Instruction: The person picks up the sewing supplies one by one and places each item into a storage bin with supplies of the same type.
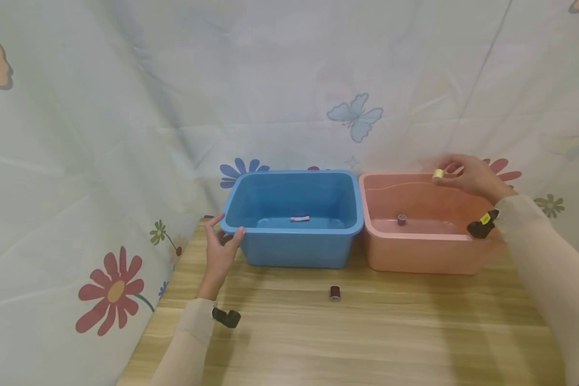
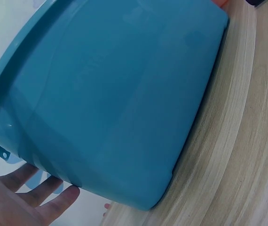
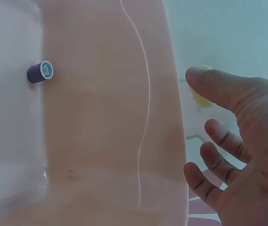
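My right hand point(image 1: 468, 174) pinches a small pale-yellow spool of thread point(image 1: 438, 174) between thumb and forefinger, above the back rim of the pink bin point(image 1: 424, 257). In the right wrist view the thumb partly covers the yellow spool point(image 3: 202, 99), and the other fingers are loosely bent. A dark spool of thread point(image 3: 40, 72) lies on that bin's floor. My left hand point(image 1: 219, 260) holds the front left corner of the blue bin point(image 1: 294, 249), thumb at the front rim and fingers along the left side.
Inside the blue bin lies a small white piece point(image 1: 299, 219). A dark-brown spool point(image 1: 335, 293) stands on the wooden table point(image 1: 391, 327) in front of the bins. Both bins stand side by side against a printed curtain point(image 1: 289, 107). A thin pale line point(image 3: 148, 89) runs along the pink bin's wall.
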A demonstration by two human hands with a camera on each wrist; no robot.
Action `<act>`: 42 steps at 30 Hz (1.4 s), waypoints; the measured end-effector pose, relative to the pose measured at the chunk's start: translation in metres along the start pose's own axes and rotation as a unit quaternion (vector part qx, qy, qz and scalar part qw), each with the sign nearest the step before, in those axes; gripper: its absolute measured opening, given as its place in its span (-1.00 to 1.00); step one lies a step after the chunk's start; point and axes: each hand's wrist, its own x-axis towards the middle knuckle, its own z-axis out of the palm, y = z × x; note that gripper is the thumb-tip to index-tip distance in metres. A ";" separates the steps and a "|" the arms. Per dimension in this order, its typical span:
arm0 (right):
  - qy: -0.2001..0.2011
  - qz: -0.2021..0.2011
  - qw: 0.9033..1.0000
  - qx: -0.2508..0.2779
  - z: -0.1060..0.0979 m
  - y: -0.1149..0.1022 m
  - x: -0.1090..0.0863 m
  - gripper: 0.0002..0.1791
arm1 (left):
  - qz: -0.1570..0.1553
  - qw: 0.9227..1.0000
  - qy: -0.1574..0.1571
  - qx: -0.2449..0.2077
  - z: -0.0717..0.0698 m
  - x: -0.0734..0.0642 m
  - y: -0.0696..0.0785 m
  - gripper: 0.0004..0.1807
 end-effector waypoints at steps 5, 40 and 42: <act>0.004 -0.002 1.000 -0.011 0.001 0.002 0.000 -0.38 | 0.006 1.000 -0.002 -0.001 0.000 -0.001 0.001 -0.14; 0.004 -0.013 1.000 -0.016 -0.005 -0.012 -0.005 -0.26 | 0.011 1.000 0.001 0.010 -0.001 -0.001 0.002 -0.16; -0.002 -0.012 1.000 -0.018 -0.005 -0.014 -0.005 -0.21 | 0.008 1.000 0.001 0.010 -0.002 -0.001 0.002 -0.16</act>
